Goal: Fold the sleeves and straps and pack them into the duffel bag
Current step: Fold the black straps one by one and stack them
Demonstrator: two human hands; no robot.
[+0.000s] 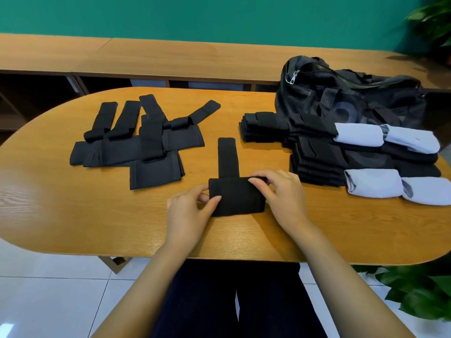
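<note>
Here the black sleeve (235, 196) lies folded into a thick rectangle on the near middle of the desk (73, 215), right in front of the person. Its strap (227, 157) runs flat away from the sleeve's far edge, towards the back of the desk. The left hand (189, 208) pinches the sleeve's left edge, thumb on top of the fabric and the fingers (201, 191) curled at the edge. The right hand (280, 191) grips the far right corner, its fingers (258, 182) bent over the fold.

To the left, well apart from the hands, a loose pile of unfolded black sleeves (136, 142) lies spread out and overlapping, their straps pointing in several directions. To the right sits a stack of folded black sleeves (312, 152), several layers deep. Against it lie two pairs of pale grey rolled sleeves: one pair (385, 137) on top at the far side, the other (400, 189) on the desk at the near side. The black duffel bag (341, 93) slumps just behind that stack at the desk's far right, a metal clip (292, 78) hanging at its upper left end.

Beyond the desk a long wooden shelf unit (146, 54) runs along a green wall (195, 15). Leafy plants (419, 293) show at the right edge.
</note>
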